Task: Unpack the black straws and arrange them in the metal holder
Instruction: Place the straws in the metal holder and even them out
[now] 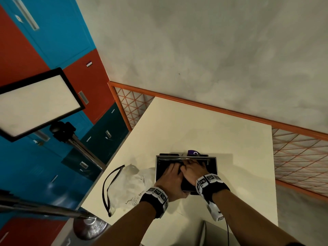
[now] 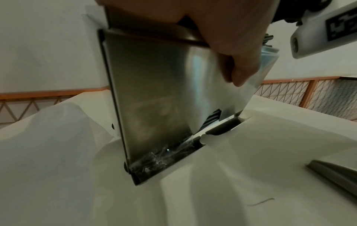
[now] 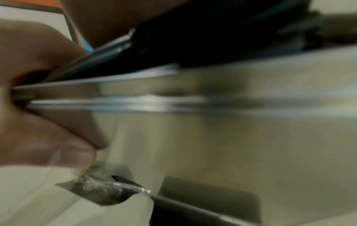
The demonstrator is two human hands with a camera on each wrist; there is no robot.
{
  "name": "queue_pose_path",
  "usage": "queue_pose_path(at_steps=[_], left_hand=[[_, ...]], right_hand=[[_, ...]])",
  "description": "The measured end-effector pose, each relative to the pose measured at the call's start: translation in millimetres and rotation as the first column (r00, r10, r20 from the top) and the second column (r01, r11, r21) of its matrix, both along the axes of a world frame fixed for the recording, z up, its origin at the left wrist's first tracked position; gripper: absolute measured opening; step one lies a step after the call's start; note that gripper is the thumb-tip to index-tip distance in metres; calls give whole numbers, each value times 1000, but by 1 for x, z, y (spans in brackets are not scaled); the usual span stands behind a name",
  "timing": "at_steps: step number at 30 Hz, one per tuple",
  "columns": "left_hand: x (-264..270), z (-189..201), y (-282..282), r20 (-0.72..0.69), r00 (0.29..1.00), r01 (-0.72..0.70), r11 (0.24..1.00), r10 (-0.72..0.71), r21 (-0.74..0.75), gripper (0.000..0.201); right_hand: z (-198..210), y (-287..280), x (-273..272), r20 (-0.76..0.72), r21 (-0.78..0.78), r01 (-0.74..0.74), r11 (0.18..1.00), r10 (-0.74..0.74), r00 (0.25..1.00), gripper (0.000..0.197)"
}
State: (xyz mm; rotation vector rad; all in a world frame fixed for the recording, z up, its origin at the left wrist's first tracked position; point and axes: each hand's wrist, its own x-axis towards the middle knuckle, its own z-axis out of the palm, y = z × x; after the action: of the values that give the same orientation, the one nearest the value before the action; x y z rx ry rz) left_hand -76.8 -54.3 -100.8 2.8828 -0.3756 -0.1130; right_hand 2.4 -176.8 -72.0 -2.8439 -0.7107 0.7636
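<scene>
Empty plastic bag lying left on the surface. Left hand curled over the metal holder rim, steadying. Right hand curled on black straws inside; best settled flat and parallel, holder kept from sliding

Looks like a staged recording room or lab rather than a home. Red and blue metal lockers at the left of the frame, a lit panel lamp on a steel stand at centre left, a plain cream table against a bare grey wall with orange lattice trim at the right.
</scene>
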Motion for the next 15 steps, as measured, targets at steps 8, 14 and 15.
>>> queue_pose_path(at_steps=[8, 14, 15], left_hand=[[-4, 1, -3, -30, 998, -51, 992, 54, 113, 105], [-8, 2, -5, -31, 998, -40, 980, 47, 194, 94], [-7, 3, -5, -30, 998, -41, 979, 48, 197, 92]], right_hand=[[1, -11, -10, 137, -17, -224, 974, 224, 965, 37], [3, -18, -15, 190, 45, -100, 994, 90, 978, 60], [5, -19, -16, 230, 56, -98, 994, 83, 970, 66]])
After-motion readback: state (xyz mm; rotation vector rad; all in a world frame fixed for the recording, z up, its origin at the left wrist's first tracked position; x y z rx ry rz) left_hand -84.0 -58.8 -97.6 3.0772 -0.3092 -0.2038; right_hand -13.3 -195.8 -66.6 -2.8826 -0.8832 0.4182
